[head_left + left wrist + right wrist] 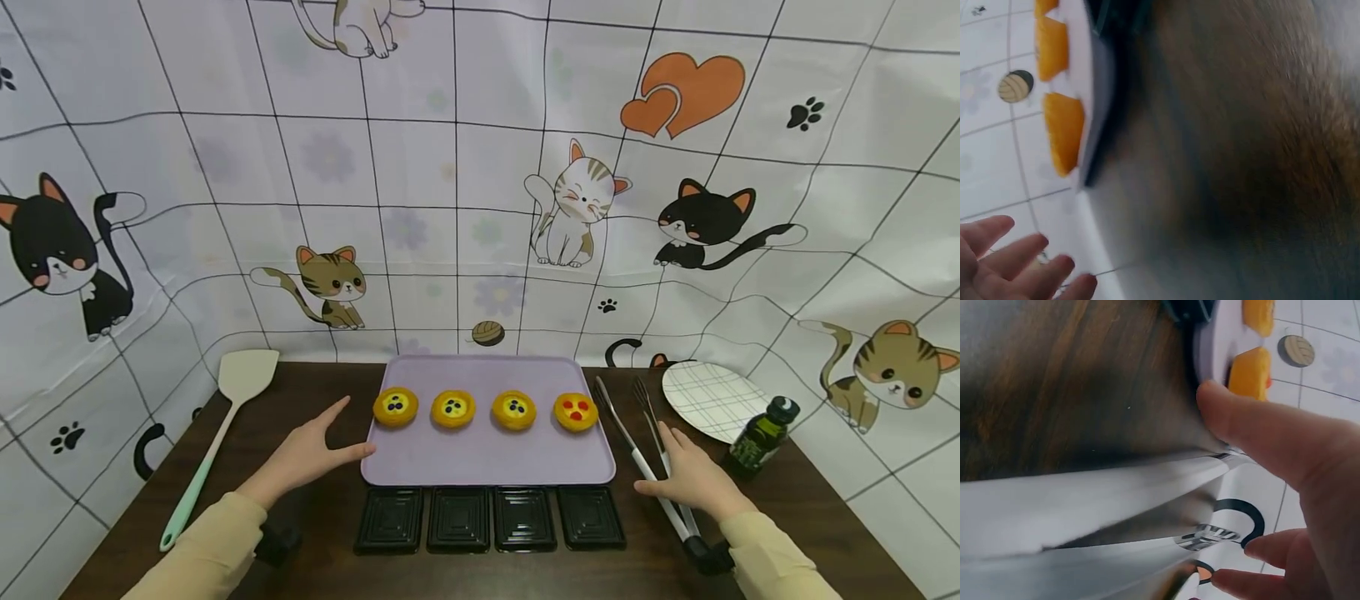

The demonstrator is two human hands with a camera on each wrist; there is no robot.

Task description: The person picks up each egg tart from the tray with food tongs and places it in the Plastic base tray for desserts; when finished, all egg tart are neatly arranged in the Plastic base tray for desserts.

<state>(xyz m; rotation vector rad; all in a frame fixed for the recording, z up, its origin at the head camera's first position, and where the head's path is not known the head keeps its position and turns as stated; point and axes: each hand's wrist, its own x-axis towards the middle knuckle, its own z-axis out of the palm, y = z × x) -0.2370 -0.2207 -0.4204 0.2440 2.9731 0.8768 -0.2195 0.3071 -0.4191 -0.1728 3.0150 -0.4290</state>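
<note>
A lilac tray (487, 458) lies mid-table with a row of egg tarts. Three carry dark berries, such as the middle tart (453, 408); the tart at the right end (575, 412) has red pieces. My left hand (307, 450) hovers at the tray's left edge, thumb and fingers spread, holding nothing. Beyond the tray's right side, my right hand (693, 475) is over the tongs (675, 521), with white handles and metal ends pointing to the wall. In the right wrist view, the thumb (1254, 419) and fingers stand apart on either side of the tong handles (1085, 500), not closed round them.
Several black square plastic trays (461, 521) line the table in front of the lilac tray. A spatula (213, 450) with a green handle lies far left. At right are a round checked plate (712, 400) and a dark green bottle (761, 437). A cat-print cloth (450, 167) hangs behind.
</note>
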